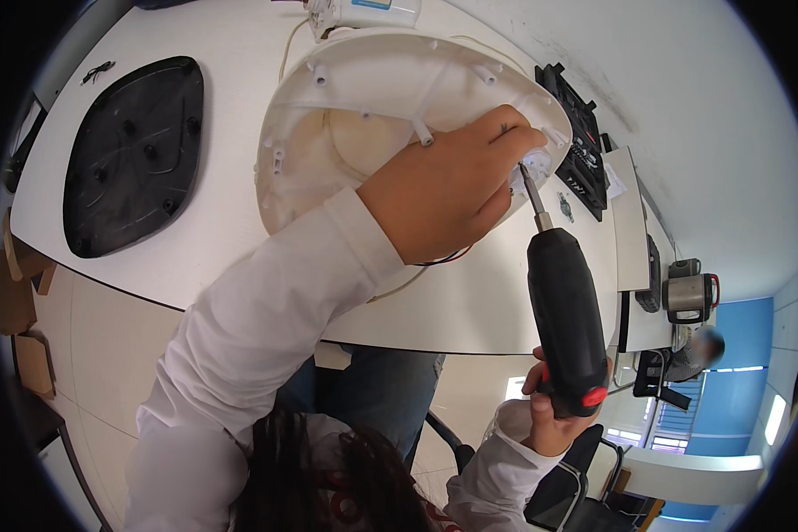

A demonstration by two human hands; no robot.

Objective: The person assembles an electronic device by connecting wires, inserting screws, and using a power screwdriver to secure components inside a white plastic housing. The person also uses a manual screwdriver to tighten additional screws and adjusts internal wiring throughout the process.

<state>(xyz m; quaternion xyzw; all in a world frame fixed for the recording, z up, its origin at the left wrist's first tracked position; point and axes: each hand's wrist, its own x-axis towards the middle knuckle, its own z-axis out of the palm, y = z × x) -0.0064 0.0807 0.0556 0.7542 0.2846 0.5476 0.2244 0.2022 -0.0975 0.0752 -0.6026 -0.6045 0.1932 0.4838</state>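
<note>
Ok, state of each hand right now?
Left hand: curled over the shell; whether it grips anything can't be told.
Right hand: closed, holding the screwdriver.

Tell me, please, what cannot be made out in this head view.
All in the head view:
Left grip: what its fingers hold, if anything, is hidden behind the grip itself.
Shell: part of its inside is covered by the left grip.
Driver: whether its tip sits in a screw is too small to tell.
Right grip: partly hidden behind the driver's handle.
Wires: their run is covered by the left grip.
Bottle: cut off by the upper edge.
</note>
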